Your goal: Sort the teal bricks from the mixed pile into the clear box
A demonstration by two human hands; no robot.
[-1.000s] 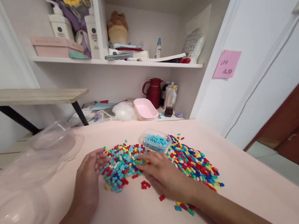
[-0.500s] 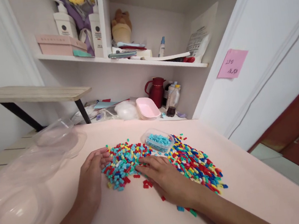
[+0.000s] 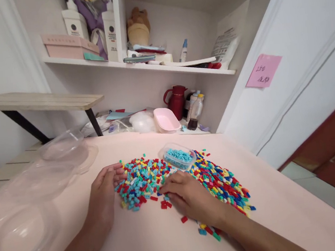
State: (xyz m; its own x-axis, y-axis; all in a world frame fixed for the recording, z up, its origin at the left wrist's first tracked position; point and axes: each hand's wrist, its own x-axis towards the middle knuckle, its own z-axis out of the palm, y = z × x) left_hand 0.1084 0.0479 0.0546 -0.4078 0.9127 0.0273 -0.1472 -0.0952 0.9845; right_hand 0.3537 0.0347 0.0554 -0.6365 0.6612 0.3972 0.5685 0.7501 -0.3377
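A wide pile of small coloured plastic pieces [image 3: 217, 180] in red, blue, yellow and green lies on the pink table [image 3: 157, 240]. At its far edge a small clear tub [image 3: 179, 158] holds light blue pieces only. My left hand [image 3: 104, 196] lies flat at the pile's left edge, fingers stretched and touching the pieces. My right hand [image 3: 188, 196] rests on the pile's near middle, its fingers curled down and pinched at the pieces by its fingertips. What the fingers hold is too small to make out.
Clear plastic bowls and lids [image 3: 37, 186] are stacked on the table's left. Behind the table a low ledge carries a pink dish [image 3: 167, 120], a red jug [image 3: 178, 99] and bottles. A shelf [image 3: 136, 66] above holds boxes and bottles. A door with a pink note [image 3: 263, 70] stands right.
My right hand has drawn its fingers in from flat and stretched to curled and pinched at the pile's near edge. My left hand has stayed put. The camera has shifted slightly.
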